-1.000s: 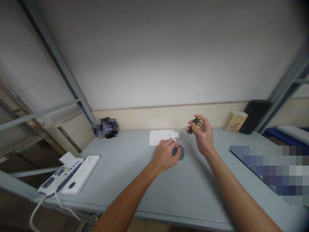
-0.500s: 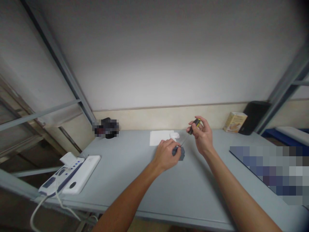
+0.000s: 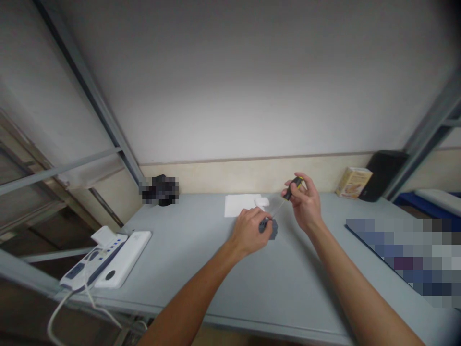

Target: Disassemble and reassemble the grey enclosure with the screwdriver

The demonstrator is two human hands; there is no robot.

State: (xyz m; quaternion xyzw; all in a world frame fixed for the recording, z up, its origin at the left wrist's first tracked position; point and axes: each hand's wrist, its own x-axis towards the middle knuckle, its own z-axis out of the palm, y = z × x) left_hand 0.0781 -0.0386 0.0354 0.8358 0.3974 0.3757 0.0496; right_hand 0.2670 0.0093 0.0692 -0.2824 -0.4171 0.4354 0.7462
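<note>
On the grey table (image 3: pixel 230 283), my left hand (image 3: pixel 252 230) grips a small dark grey block-like part (image 3: pixel 274 230) with slots along its side; the fingers cover much of it. My right hand (image 3: pixel 306 202) is raised to the right, its fingers wrapped round the black and yellow handle of a screwdriver (image 3: pixel 293 188). The thin shaft slants down and left to the grey part, its tip close to my left thumb and forefinger. Whether the tip sits in a screw is too small to tell. Just behind my left hand lies a white paper sheet (image 3: pixel 236 205).
A small white object (image 3: pixel 261 202) rests on the sheet's right side. A power strip (image 3: pixel 93 262) and a white slab-like device (image 3: pixel 124 259) lie at left, cables over the edge. At the back right stand a yellow box (image 3: pixel 355 182) and a black case (image 3: pixel 383 175).
The view has shifted very slightly. My right hand and the screwdriver handle have turned a little; my left hand stays on the grey part.
</note>
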